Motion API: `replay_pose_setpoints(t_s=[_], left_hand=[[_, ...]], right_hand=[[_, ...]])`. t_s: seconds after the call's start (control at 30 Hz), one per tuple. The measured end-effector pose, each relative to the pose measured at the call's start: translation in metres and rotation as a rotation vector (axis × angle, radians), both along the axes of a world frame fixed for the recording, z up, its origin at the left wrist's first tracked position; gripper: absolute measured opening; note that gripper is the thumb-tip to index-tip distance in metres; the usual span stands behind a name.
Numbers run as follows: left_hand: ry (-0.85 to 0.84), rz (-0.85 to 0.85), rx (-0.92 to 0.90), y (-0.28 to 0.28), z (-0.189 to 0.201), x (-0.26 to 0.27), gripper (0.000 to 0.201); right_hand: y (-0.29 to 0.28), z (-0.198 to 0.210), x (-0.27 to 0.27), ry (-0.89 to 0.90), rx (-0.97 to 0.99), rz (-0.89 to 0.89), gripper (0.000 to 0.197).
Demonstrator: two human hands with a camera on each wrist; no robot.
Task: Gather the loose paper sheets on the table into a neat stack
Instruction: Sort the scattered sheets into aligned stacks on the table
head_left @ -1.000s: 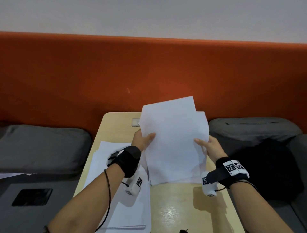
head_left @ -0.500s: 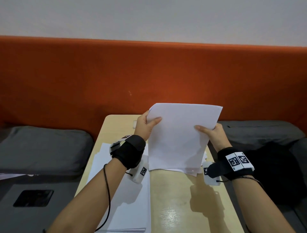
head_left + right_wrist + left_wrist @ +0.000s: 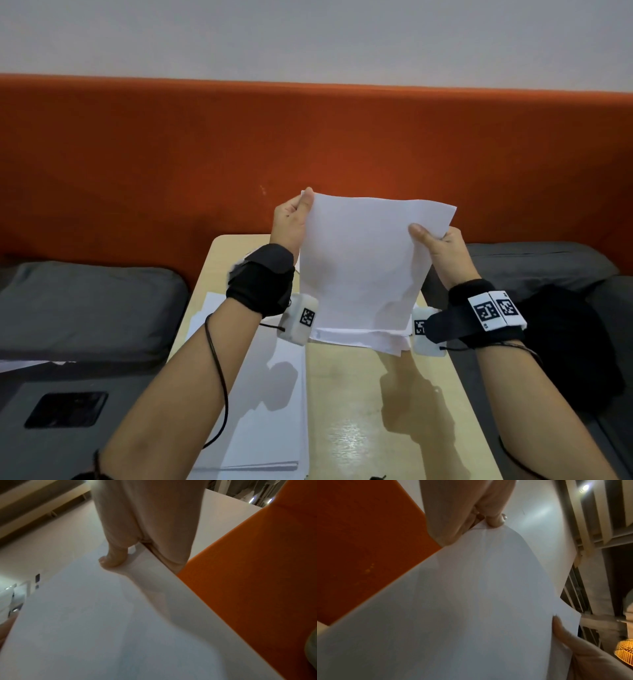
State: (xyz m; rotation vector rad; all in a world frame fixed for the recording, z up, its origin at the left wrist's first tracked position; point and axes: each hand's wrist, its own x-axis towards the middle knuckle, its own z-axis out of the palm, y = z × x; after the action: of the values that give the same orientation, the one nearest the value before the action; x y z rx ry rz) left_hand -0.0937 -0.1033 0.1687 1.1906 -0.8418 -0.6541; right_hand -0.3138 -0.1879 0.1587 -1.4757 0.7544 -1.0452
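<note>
We hold a bundle of white sheets [image 3: 363,267] upright above a pale wooden table [image 3: 359,411], one hand on each side. Our left hand [image 3: 291,219] pinches the top left corner, thumb in front and fingers curled behind the paper; the left wrist view shows the thumb [image 3: 494,520] pressed on that corner. Our right hand [image 3: 442,246] grips the right edge just below the top corner, thumb [image 3: 111,559] flat on the front face and fingers wrapped behind. The bottom edges of the sheets touch or hang just above the table, and a few lower edges stick out unevenly at the bottom right. We cannot tell how many sheets are in the bundle. A second pile of paper [image 3: 267,411] lies flat on the left side of the table, beneath our left forearm, its edges roughly aligned. Both wrists wear black bands [image 3: 263,281] with small white camera units, and a thin black cable runs along the left forearm. Behind the table rises an orange padded backrest [image 3: 137,164] under a pale wall. Grey cushions [image 3: 85,308] sit on either side, with a black bag or garment [image 3: 565,349] on the right one. A dark phone [image 3: 66,409] lies on a grey surface at lower left.
</note>
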Motion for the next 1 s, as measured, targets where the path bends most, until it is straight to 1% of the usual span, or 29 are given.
replay_pose_setpoints(t_s=[0.13, 0.2, 0.27, 0.3, 0.33, 0.4, 0.43, 0.5, 0.53, 0.6, 0.63, 0.7, 0.73, 0.8, 0.87, 0.93, 1.0], left_hand=[[0.116, -0.046, 0.024, 0.000, 0.005, 0.006, 0.022], [0.061, -0.144, 0.083, 0.002, -0.002, 0.005, 0.015], [-0.042, -0.240, 0.170, 0.008, -0.016, 0.000, 0.015], [-0.055, -0.253, 0.188, 0.010, -0.024, -0.001, 0.016], [-0.042, -0.228, 0.180, 0.010, -0.031, 0.000, 0.016], [0.025, -0.122, 0.106, 0.010, -0.036, 0.003, 0.016], [0.063, -0.063, 0.068, 0.010, -0.035, 0.005, 0.018], [0.083, 0.028, 0.007, 0.010, -0.029, 0.008, 0.021], [0.070, 0.037, -0.021, 0.011, -0.026, 0.009, 0.021], [0.039, 0.000, -0.053, 0.014, -0.022, 0.008, 0.017], [0.016, -0.020, -0.036, 0.016, -0.024, 0.007, 0.015], [-0.051, -0.022, 0.057, 0.020, -0.035, 0.004, 0.011], [-0.082, -0.022, 0.119, 0.021, -0.045, 0.003, 0.014], [-0.139, -0.063, 0.256, 0.026, -0.067, -0.002, 0.021], [-0.159, -0.119, 0.355, 0.031, -0.082, -0.008, 0.026], [-0.176, -0.120, 0.364, 0.031, -0.080, -0.009, 0.026], [-0.191, -0.058, 0.321, 0.027, -0.063, -0.005, 0.026]], right_hand=[[-0.002, 0.007, -0.003, -0.006, -0.011, -0.016, 0.012], [-0.003, 0.014, -0.006, -0.066, 0.001, -0.062, 0.012], [-0.006, 0.020, -0.009, -0.133, 0.016, -0.110, 0.013], [-0.008, 0.021, -0.010, -0.139, 0.020, -0.112, 0.012], [-0.008, 0.020, -0.011, -0.127, 0.022, -0.097, 0.012], [-0.009, 0.009, -0.010, -0.008, 0.047, -0.048, 0.023], [-0.007, 0.000, -0.009, 0.084, 0.075, -0.005, 0.023], [-0.002, -0.017, -0.008, 0.222, 0.111, 0.062, 0.012], [-0.001, -0.024, -0.007, 0.227, 0.116, 0.067, 0.013], [0.003, -0.028, -0.006, 0.185, 0.100, 0.040, 0.015], [0.003, -0.028, -0.006, 0.174, 0.088, 0.024, 0.015], [0.003, -0.033, -0.005, 0.175, 0.099, -0.005, 0.014], [0.003, -0.040, -0.004, 0.200, 0.115, -0.012, 0.017], [0.001, -0.061, -0.004, 0.292, 0.153, -0.009, 0.025], [0.002, -0.080, -0.005, 0.392, 0.172, -0.018, 0.028], [0.001, -0.085, -0.003, 0.416, 0.149, -0.074, 0.028], [0.001, -0.079, 0.005, 0.400, 0.119, -0.091, 0.029]])
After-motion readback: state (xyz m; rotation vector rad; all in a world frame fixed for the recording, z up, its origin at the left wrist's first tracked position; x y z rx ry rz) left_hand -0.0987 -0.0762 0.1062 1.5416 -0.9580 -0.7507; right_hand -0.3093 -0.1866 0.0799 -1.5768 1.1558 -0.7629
